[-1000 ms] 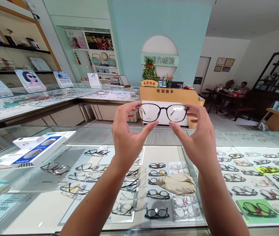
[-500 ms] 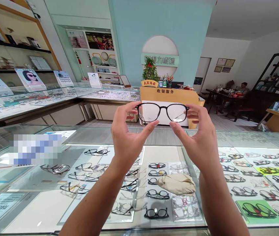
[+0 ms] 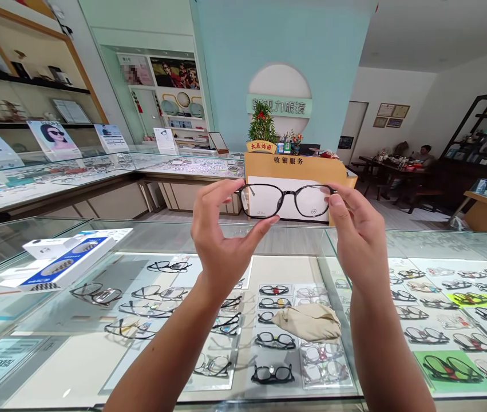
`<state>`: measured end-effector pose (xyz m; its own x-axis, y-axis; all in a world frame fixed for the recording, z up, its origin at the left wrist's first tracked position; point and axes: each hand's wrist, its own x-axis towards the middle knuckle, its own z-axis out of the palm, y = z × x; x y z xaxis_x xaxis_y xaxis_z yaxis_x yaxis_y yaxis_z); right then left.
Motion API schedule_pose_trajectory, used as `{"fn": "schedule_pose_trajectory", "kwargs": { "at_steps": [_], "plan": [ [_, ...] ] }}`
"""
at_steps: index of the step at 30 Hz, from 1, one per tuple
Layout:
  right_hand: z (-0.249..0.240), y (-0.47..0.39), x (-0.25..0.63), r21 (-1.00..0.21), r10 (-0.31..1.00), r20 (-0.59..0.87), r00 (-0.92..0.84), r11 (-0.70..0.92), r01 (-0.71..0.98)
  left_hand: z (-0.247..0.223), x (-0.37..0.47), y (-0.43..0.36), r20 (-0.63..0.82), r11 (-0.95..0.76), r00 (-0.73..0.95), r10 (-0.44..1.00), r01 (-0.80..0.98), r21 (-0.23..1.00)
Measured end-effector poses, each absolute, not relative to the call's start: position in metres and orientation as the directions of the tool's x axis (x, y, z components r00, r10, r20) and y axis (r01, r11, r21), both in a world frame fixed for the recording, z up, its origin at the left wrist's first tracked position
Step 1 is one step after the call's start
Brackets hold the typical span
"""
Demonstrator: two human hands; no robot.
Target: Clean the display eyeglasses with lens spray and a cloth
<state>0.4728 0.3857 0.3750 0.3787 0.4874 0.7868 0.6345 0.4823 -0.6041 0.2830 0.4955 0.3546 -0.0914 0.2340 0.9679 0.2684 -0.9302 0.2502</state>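
A pair of black-rimmed eyeglasses (image 3: 288, 194) is held up in front of me above the glass display counter, its lenses facing me. My left hand (image 3: 221, 223) grips the frame's left side, with the thumb along the lower rim and the fingers at the upper corner. At the other end, my right hand (image 3: 357, 229) pinches the right corner between thumb and forefinger. The temples are mostly hidden behind the lenses and fingers. Below the glasses, a crumpled beige cloth (image 3: 309, 322) lies on the counter top.
Rows of eyeglasses (image 3: 273, 373) fill the display counter (image 3: 290, 269) under my arms. A blue-and-white box (image 3: 69, 263) stands at the left. Beyond are a wooden cashier desk (image 3: 299, 166), further glass cases and a seated person (image 3: 424, 151) at the back right.
The glasses have shifted slightly right and down. My right thumb has moved from below the lens up to the frame's right corner. My left hand keeps its hold.
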Motion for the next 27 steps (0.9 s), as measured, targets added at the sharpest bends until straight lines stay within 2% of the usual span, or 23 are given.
{"fn": "schedule_pose_trajectory", "kwargs": {
  "at_steps": [6, 9, 16, 21, 27],
  "plan": [
    [0.379, 0.382, 0.468, -0.626, 0.462, 0.774, 0.433, 0.453, 0.635, 0.354, 0.290, 0.509, 0.942, -0.943, -0.047, 0.332, -0.001, 0.332],
    [0.380, 0.381, 0.467, -0.623, 0.455, 0.773, 0.442, 0.417, 0.661, 0.353, 0.292, 0.516, 0.928, -0.927, -0.025, 0.370, -0.071, 0.368],
    [0.380, 0.384, 0.471, -0.641, 0.465, 0.759, 0.455, 0.417, 0.644, 0.349, 0.294, 0.515, 0.951, -0.951, -0.041, 0.306, 0.036, 0.307],
    [0.379, 0.388, 0.473, -0.696, 0.510, 0.718, 0.475, 0.494, 0.522, 0.346, 0.295, 0.510, 0.973, -0.967, -0.054, 0.223, 0.111, 0.228],
    [0.376, 0.391, 0.476, -0.728, 0.571, 0.683, 0.455, 0.577, 0.370, 0.343, 0.300, 0.511, 0.968, -0.962, -0.016, 0.249, 0.111, 0.249]
  ]
}}
